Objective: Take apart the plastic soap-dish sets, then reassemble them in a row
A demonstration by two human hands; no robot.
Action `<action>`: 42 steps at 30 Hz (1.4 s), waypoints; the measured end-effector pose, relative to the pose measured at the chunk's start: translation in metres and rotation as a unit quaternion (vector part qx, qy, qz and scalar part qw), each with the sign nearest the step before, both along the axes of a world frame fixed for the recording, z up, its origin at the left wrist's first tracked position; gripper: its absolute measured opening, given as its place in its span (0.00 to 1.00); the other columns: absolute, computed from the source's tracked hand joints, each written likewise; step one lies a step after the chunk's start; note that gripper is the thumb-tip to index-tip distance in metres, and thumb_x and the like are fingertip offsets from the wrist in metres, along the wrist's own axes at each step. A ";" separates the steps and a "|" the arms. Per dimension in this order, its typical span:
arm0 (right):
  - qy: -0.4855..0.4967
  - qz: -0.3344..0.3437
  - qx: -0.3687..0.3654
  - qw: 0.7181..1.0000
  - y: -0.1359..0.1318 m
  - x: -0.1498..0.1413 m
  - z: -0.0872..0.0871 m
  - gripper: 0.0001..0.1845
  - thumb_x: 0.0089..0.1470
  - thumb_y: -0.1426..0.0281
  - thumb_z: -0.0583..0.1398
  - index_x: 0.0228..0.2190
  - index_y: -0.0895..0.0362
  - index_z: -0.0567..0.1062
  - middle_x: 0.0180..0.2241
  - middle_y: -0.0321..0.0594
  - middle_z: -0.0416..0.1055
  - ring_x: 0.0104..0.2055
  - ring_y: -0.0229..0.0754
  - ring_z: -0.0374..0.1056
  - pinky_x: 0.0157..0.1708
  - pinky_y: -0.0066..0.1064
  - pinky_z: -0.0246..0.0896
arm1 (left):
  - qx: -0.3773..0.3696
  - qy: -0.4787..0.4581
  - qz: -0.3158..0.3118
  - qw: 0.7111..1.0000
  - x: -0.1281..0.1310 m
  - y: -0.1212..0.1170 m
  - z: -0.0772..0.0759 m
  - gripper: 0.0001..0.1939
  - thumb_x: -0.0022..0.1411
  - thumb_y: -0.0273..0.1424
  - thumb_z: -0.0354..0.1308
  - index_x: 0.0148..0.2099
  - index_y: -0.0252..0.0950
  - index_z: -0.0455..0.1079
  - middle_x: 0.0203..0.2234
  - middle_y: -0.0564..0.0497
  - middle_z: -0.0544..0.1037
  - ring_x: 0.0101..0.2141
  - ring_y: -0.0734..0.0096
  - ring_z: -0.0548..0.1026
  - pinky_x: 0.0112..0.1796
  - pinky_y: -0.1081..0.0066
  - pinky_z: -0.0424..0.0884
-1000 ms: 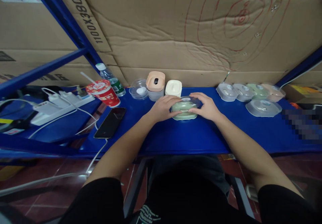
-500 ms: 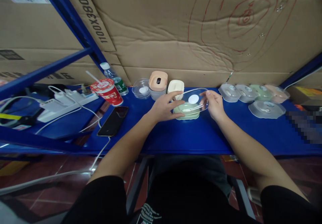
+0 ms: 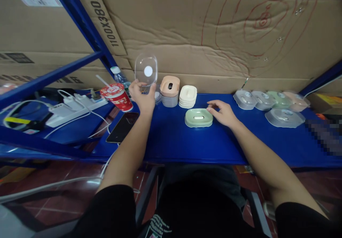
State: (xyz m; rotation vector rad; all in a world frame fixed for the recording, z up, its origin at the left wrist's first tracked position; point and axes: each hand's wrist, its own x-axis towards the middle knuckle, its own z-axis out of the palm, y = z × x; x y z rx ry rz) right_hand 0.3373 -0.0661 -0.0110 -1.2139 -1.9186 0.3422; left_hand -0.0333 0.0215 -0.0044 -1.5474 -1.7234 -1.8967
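Fingers of the left hand [image 3: 143, 94] grip a clear lid [image 3: 146, 69] bearing a round white sticker [image 3: 148, 71].

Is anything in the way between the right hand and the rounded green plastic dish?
Nothing that shows. The right hand has its fingertips by the far right edge of the green dish. The stack of squarish cream plastic pieces stands behind, not between them.

clear lid [image 3: 146, 69] raised, green dish [image 3: 199, 118] on table [image 3: 195, 143]
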 end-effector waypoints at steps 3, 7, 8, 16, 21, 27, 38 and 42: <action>-0.074 0.028 0.006 0.997 0.003 0.001 -0.005 0.23 0.64 0.51 0.63 0.50 0.54 0.82 0.45 0.47 0.82 0.47 0.54 0.79 0.51 0.51 0.74 | -0.073 -0.072 0.027 0.994 -0.006 0.011 -0.008 0.18 0.55 0.38 0.75 0.42 0.41 0.71 0.52 0.44 0.73 0.61 0.44 0.70 0.65 0.35 0.63; -0.109 0.035 0.006 0.993 0.004 0.003 -0.007 0.24 0.66 0.51 0.61 0.52 0.55 0.81 0.47 0.49 0.81 0.49 0.55 0.78 0.53 0.51 0.73 | -0.179 -0.100 0.034 0.978 0.000 0.010 -0.009 0.18 0.55 0.36 0.76 0.41 0.40 0.71 0.55 0.43 0.71 0.62 0.45 0.68 0.66 0.38 0.58; -0.116 0.037 0.006 0.993 0.004 0.004 -0.007 0.25 0.67 0.50 0.60 0.53 0.54 0.81 0.48 0.49 0.81 0.51 0.56 0.77 0.54 0.52 0.73 | -0.194 -0.101 0.036 0.975 0.002 0.009 -0.008 0.16 0.56 0.35 0.75 0.41 0.40 0.71 0.57 0.43 0.70 0.63 0.46 0.67 0.67 0.40 0.57; -0.162 0.094 -0.017 0.982 0.003 0.002 -0.007 0.32 0.66 0.45 0.60 0.59 0.52 0.78 0.56 0.52 0.77 0.59 0.62 0.74 0.61 0.59 0.69 | -0.208 -0.163 0.018 0.964 0.005 0.016 -0.012 0.08 0.66 0.38 0.67 0.41 0.42 0.72 0.61 0.45 0.70 0.68 0.53 0.63 0.70 0.45 0.50; -0.171 0.132 -0.045 0.975 0.004 0.004 -0.009 0.41 0.60 0.39 0.64 0.63 0.51 0.75 0.60 0.53 0.75 0.62 0.64 0.71 0.63 0.63 0.67 | -0.219 -0.181 0.010 0.959 0.003 0.021 -0.018 0.10 0.69 0.40 0.65 0.46 0.41 0.74 0.61 0.43 0.72 0.67 0.51 0.66 0.70 0.43 0.50; -0.185 0.164 -0.072 0.966 0.007 0.008 -0.015 0.59 0.44 0.38 0.74 0.70 0.50 0.67 0.66 0.52 0.70 0.68 0.69 0.66 0.66 0.66 0.63 | -0.221 -0.196 -0.003 0.955 0.001 0.021 -0.017 0.13 0.72 0.41 0.61 0.53 0.40 0.73 0.61 0.42 0.75 0.66 0.48 0.68 0.70 0.41 0.49; -0.188 0.114 -0.059 0.974 0.002 0.000 -0.012 0.64 0.44 0.36 0.72 0.72 0.55 0.65 0.67 0.58 0.69 0.67 0.71 0.69 0.65 0.65 0.65 | 0.047 0.277 -0.320 0.905 0.045 -0.032 -0.006 0.25 0.68 0.52 0.60 0.54 0.38 0.73 0.48 0.42 0.81 0.51 0.53 0.79 0.55 0.52 0.74; -0.169 0.115 -0.044 0.978 0.001 -0.002 -0.010 0.62 0.44 0.38 0.73 0.70 0.56 0.67 0.67 0.56 0.71 0.67 0.68 0.69 0.66 0.62 0.66 | -0.008 0.432 -0.455 0.778 0.081 -0.057 -0.006 0.37 0.64 0.53 0.66 0.67 0.36 0.68 0.59 0.38 0.78 0.58 0.50 0.76 0.58 0.53 0.73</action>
